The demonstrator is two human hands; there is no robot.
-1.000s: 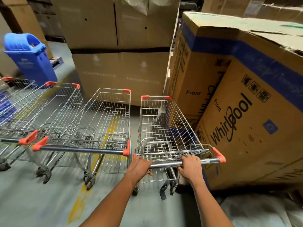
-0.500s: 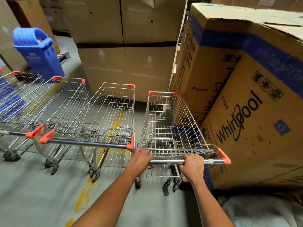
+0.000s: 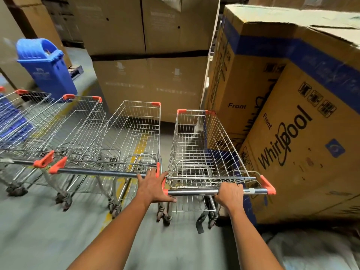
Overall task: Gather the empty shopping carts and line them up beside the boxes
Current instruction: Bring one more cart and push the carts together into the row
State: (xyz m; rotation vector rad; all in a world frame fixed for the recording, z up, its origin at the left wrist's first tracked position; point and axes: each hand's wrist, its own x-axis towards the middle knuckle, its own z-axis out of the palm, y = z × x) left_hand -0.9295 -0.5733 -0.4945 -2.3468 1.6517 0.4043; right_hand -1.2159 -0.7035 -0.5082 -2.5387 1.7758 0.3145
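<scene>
An empty wire shopping cart with orange corners stands right beside the Whirlpool boxes. My right hand grips its steel handle bar near the right end. My left hand has its fingers spread, lying over the gap between this cart's handle and the neighbouring cart's handle. Three more empty carts stand side by side to the left, their handles roughly in line.
Tall plain cardboard boxes close off the front. A blue bin stands at the back left. A yellow line runs along the grey floor under the carts. A white sack lies at the lower right.
My left hand has let go of the handle bar and opened, shifting left toward the neighbouring cart's handle. The cart sits a little farther forward beside the boxes.
</scene>
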